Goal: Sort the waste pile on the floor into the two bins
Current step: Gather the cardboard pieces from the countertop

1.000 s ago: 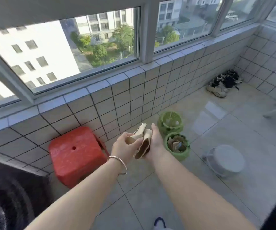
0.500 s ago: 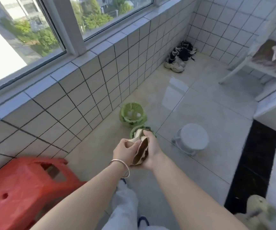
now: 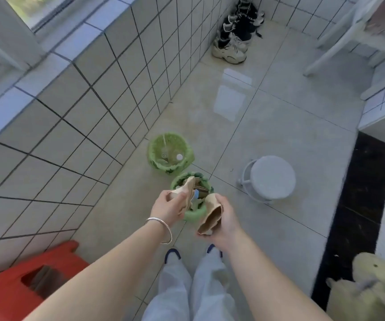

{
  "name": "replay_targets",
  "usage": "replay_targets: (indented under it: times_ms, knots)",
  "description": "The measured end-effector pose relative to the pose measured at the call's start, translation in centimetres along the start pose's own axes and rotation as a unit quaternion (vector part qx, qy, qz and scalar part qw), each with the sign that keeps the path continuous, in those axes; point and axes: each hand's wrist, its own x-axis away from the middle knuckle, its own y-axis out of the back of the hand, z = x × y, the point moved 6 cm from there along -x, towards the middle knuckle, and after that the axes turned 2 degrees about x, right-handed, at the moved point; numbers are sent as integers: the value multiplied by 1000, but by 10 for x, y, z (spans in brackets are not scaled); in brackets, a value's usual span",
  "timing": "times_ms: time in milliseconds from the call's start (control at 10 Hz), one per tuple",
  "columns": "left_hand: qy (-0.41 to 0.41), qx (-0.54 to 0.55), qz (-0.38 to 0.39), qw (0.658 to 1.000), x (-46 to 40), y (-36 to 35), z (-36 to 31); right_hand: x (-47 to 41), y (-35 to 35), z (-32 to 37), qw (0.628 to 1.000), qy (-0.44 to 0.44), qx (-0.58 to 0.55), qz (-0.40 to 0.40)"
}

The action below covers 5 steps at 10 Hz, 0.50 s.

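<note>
Two hands (left (image 3: 168, 206), right (image 3: 224, 222)), two cardboard pieces, two green bins.

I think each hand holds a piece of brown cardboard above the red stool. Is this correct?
Not quite. In the head view the left hand and right hand each hold a piece of brown cardboard, but above the nearer green bin, not the red stool.

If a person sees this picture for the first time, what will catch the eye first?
Most likely the two hands at the centre: the left hand and the right hand each hold a piece of brown cardboard over the near green bin, which already holds scraps. Just beyond stands the far green bin, and a bright red stool fills the bottom left corner.
</note>
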Motion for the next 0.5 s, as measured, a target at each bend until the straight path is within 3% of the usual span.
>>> replay_targets:
  times_ms: [300, 500]
  knots:
    - [86, 4, -32, 996, -177, -9, 91, -167, 49, -9, 996, -46, -25, -66]
    - [149, 91, -11, 985, -276, -50, 161, -271, 68, -17, 994, -53, -74, -58]
